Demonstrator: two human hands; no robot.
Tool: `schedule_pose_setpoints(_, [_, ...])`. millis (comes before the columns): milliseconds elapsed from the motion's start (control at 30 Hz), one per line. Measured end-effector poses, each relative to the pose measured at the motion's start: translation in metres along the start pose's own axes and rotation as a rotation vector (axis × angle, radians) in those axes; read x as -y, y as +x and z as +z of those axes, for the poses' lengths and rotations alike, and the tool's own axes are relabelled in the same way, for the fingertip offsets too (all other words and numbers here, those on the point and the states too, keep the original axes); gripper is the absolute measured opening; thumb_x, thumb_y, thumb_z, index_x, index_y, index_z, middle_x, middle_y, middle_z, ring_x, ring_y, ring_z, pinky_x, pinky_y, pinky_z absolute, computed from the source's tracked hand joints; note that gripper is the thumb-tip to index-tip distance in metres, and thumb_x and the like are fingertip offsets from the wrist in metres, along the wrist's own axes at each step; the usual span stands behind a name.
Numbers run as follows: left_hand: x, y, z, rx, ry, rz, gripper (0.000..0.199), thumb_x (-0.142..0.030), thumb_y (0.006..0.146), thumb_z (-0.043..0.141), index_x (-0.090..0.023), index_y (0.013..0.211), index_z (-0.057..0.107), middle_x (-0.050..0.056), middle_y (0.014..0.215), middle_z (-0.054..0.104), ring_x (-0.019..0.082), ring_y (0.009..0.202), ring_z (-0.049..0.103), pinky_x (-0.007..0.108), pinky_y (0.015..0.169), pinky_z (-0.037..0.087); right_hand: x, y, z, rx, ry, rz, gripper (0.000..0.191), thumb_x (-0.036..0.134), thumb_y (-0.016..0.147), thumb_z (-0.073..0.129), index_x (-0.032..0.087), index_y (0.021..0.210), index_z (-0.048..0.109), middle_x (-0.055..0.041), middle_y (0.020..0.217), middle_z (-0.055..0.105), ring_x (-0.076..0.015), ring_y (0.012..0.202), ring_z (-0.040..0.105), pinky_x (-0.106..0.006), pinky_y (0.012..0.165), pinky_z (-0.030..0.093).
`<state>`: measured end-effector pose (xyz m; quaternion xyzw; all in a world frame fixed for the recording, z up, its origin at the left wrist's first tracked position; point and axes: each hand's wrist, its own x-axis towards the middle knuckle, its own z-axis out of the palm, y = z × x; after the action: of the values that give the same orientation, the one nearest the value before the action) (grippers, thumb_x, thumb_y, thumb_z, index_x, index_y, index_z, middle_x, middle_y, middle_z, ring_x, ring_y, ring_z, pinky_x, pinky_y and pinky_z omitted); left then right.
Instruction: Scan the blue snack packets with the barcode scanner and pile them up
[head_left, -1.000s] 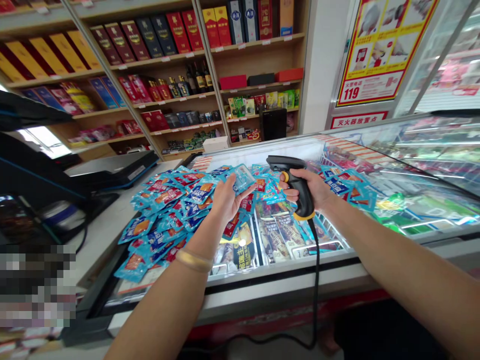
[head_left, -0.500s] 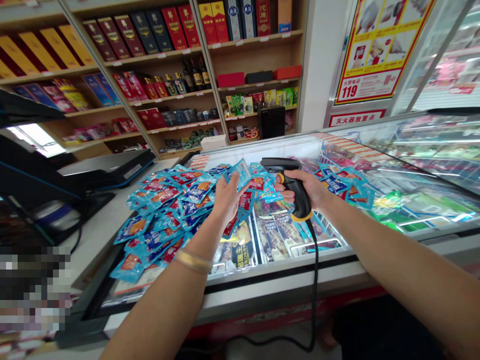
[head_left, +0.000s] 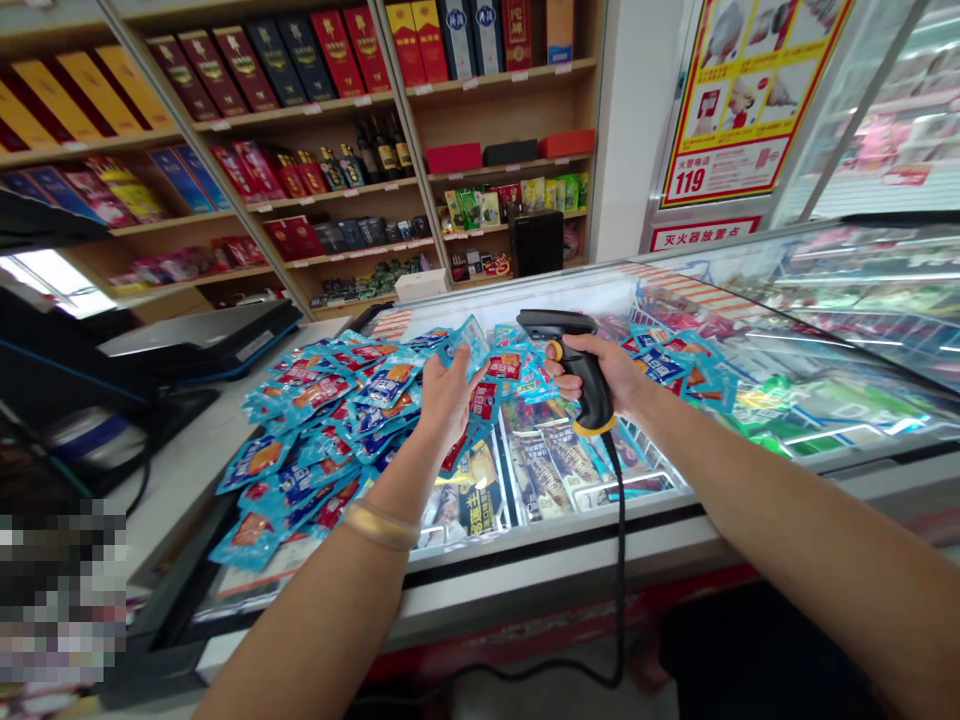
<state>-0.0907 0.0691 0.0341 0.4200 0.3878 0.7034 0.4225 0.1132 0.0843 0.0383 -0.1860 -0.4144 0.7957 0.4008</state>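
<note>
Between the thumb and fingers of my left hand (head_left: 448, 395) is a light-blue snack packet (head_left: 466, 342), its printed back turned up. My right hand (head_left: 600, 372) is wrapped round the grip of a black and yellow barcode scanner (head_left: 592, 385), whose head points left toward the packet, with a gap between them. A heap of blue snack packets (head_left: 322, 400) with red and dark-blue labels lies on the freezer's glass top, left of and beneath my left hand. More packets (head_left: 675, 360) lie beyond my right hand. The scanner's cable (head_left: 621, 560) hangs down over the freezer's front edge.
Under the glass of the chest freezer (head_left: 525, 545) are wrapped ice creams (head_left: 551, 465). At the left a counter carries a flat black device (head_left: 202, 340). Shelves of boxes and bottles (head_left: 382, 150) stand behind, beside a wall poster (head_left: 750, 100).
The view has shifted slightly, so everything sits a little farther left. The packet in my left hand is tilted a bit more upright. Both hands keep their hold.
</note>
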Motion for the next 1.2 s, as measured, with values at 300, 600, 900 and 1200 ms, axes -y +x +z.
schedule_pose_setpoints(300, [0.014,-0.013,0.051,0.558,0.944,0.444,0.041,-0.017,0.092,0.042,-0.022,0.13,0.057,0.007,0.133,0.06,0.023,0.124,0.055,0.041,0.108,0.042,0.041,-0.035,-0.028,-0.209,0.003,-0.153,0.014,0.029,0.079,0.059,0.015,0.08,0.056,-0.001,0.066,0.052,-0.0065,0.045,0.038,-0.019,0.04,0.039])
schedule_pose_setpoints(600, [0.061,-0.037,0.143,0.837,1.192,0.411,0.05,-0.035,0.097,0.041,-0.018,0.144,0.04,0.014,0.145,0.046,0.024,0.133,0.045,0.036,0.11,0.038,0.071,-0.097,-0.085,-0.414,-0.007,-0.295,0.017,0.03,0.074,0.063,0.016,0.079,0.057,-0.0001,0.064,0.051,-0.006,0.045,0.039,-0.018,0.04,0.038])
schedule_pose_setpoints(900, [0.081,-0.035,0.18,0.917,1.399,0.354,0.082,-0.06,0.088,0.05,-0.016,0.151,0.021,0.021,0.156,0.024,0.032,0.146,0.02,0.045,0.116,0.024,0.077,-0.101,-0.095,-0.429,0.004,-0.421,0.02,0.035,0.074,0.063,0.018,0.078,0.055,0.0003,0.067,0.049,-0.0061,0.045,0.036,-0.019,0.039,0.039])
schedule_pose_setpoints(1200, [0.029,-0.007,0.11,0.52,1.569,0.351,0.073,-0.049,0.09,0.05,-0.019,0.15,0.024,0.018,0.155,0.029,0.032,0.143,0.029,0.044,0.115,0.027,0.071,-0.096,-0.08,-0.393,0.0,-0.416,0.019,0.033,0.073,0.064,0.017,0.078,0.055,0.0004,0.066,0.05,-0.005,0.045,0.038,-0.017,0.04,0.039])
